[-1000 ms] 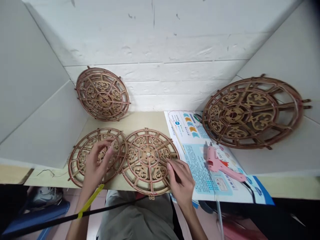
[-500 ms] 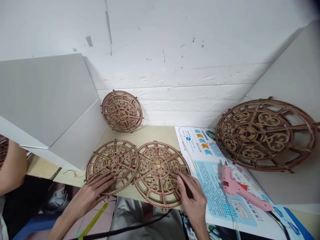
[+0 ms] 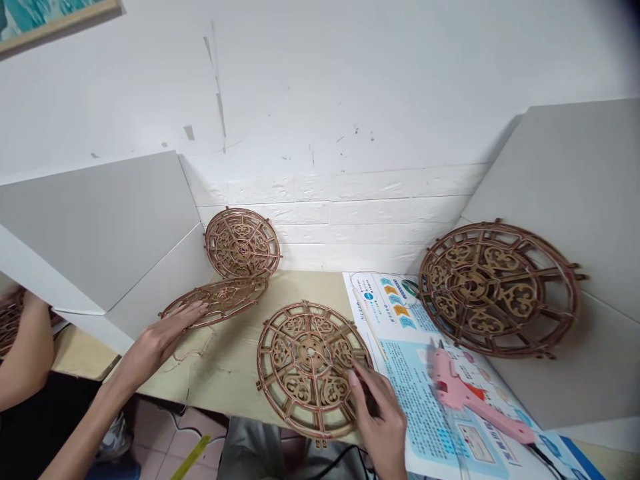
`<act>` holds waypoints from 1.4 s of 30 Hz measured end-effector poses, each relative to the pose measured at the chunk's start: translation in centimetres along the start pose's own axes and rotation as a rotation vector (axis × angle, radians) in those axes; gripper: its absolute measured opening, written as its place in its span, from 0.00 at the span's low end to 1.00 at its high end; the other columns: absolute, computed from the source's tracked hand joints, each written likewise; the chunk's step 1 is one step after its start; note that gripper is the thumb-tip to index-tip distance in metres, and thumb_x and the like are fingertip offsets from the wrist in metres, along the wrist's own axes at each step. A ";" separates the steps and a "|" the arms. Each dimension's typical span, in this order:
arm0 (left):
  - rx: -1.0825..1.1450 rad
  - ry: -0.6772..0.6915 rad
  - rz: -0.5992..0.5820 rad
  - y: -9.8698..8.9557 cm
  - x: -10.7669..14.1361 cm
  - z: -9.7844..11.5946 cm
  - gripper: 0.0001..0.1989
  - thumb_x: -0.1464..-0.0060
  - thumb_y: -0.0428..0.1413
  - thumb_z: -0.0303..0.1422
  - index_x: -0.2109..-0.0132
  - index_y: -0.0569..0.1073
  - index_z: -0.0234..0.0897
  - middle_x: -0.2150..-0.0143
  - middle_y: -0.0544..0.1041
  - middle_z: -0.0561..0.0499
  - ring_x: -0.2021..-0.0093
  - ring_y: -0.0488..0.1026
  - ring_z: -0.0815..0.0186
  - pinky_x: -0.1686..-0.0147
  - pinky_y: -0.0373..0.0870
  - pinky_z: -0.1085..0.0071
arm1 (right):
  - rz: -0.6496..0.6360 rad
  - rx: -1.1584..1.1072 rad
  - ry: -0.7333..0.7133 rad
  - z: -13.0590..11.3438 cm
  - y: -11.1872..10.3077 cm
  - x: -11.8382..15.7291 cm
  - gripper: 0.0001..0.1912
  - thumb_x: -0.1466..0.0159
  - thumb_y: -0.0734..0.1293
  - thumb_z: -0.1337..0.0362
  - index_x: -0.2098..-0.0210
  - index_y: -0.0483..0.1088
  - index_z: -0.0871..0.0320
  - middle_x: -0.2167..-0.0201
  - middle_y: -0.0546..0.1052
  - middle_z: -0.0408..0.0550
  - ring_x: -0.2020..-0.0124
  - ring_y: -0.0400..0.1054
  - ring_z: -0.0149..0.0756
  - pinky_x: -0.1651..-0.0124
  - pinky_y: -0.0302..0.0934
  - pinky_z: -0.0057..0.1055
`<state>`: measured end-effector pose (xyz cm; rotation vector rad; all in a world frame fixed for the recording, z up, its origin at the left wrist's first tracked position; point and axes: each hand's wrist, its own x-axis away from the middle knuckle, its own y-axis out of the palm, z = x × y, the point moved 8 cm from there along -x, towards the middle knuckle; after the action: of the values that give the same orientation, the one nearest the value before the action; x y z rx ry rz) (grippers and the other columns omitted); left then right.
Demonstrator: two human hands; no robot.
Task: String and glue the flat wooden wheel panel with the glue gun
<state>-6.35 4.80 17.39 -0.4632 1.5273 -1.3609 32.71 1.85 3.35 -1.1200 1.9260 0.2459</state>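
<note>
Fingers L (image 3: 187, 310) spread, wood disc (image 3: 225, 300) | fingers R (image 3: 356, 379) pinched, 2nd disc (image 3: 310, 353)

The light over my work is bright and even, though I can't tell where it comes from. The white wall (image 3: 320, 87) shows no hard glare, and only a soft shadow lies under the laser-cut wooden wheel (image 3: 499, 290). The wide lens bows the edges, the top right corner darkens, and the cut detail stays fairly sharp.

Matt plywood wheel (image 3: 302, 365) (glossy plastic glue gun (image 3: 467, 403))
</note>
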 end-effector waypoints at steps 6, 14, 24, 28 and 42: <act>-0.103 0.056 0.243 -1.2 0.1 0.8 0.28 0.33 0.46 0.29 0.29 0.59 0.49 0.33 0.68 0.51 0.33 0.65 0.57 0.30 0.60 0.49 | 0.006 -0.008 -0.012 -0.1 0.1 0.0 0.11 0.31 0.68 0.64 0.51 0.77 0.57 0.62 0.80 0.52 0.62 0.76 0.40 0.60 0.73 0.35; -0.247 0.074 0.312 5.4 -7.0 -2.4 0.24 0.31 0.39 0.26 0.33 0.66 0.37 0.33 0.68 0.42 0.28 0.55 0.60 0.28 0.51 0.48 | -0.017 -0.008 -0.030 0.2 0.4 0.4 0.12 0.31 0.68 0.64 0.50 0.77 0.57 0.60 0.81 0.54 0.62 0.76 0.42 0.60 0.73 0.36; -0.538 0.069 -0.024 15.2 -9.6 -5.9 0.48 0.47 0.40 0.11 0.25 0.40 0.50 0.23 0.39 0.53 0.23 0.33 0.58 0.27 0.43 0.48 | -0.069 -0.015 -0.017 1.9 1.2 1.4 0.14 0.33 0.69 0.63 0.48 0.77 0.57 0.57 0.82 0.54 0.58 0.77 0.44 0.58 0.73 0.35; -0.607 -0.086 -0.023 15.7 -10.2 -7.4 0.48 0.47 0.39 0.12 0.25 0.39 0.52 0.23 0.37 0.56 0.23 0.33 0.55 0.28 0.44 0.46 | -0.077 -0.008 -0.047 2.0 1.4 1.6 0.15 0.32 0.69 0.64 0.46 0.76 0.57 0.56 0.81 0.53 0.57 0.77 0.43 0.57 0.73 0.34; -0.574 -0.380 0.015 14.1 -13.2 -9.7 0.42 0.45 0.42 0.17 0.24 0.44 0.38 0.23 0.37 0.49 0.23 0.31 0.51 0.30 0.35 0.38 | -0.033 -0.034 0.075 3.3 1.9 2.3 0.14 0.32 0.68 0.57 0.49 0.79 0.54 0.56 0.82 0.52 0.57 0.77 0.46 0.57 0.73 0.38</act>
<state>-4.43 24.56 8.88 -1.0011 1.5733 -0.7434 32.66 3.31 -0.84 -1.1977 1.9734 0.2216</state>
